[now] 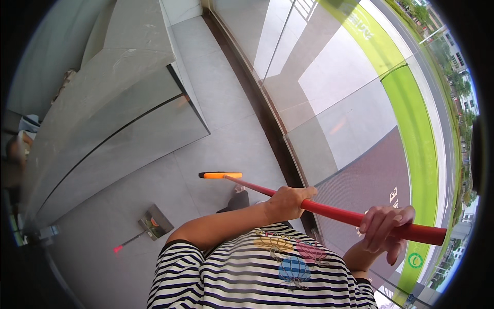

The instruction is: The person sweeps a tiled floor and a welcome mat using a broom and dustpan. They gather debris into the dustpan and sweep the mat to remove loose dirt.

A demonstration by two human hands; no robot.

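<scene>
One striped shirt with orange, pink and blue motifs sits nearest. Just beyond it, the right hand has its grip wrapped round the thick upper end of a red pole, whose blunt tip juts past the fingers. Farther down the pole, the left hand has its grip closed round it too, thumb lying along the pole toward the right hand.

The pole is smooth, plain and straight, glossy along its upper side, and looks narrower as it runs down and leftward. At its far end is a slim, flat head, bright orange with a black end and back edge. It shows against the grey tiled floor; whether it touches the tiles I cannot tell.

Well apart on the left lies a grey dustpan with a thin, red-tipped handle. On the right stands a glass wall with a lime-green band; outside, farthest off, runs a road.
</scene>
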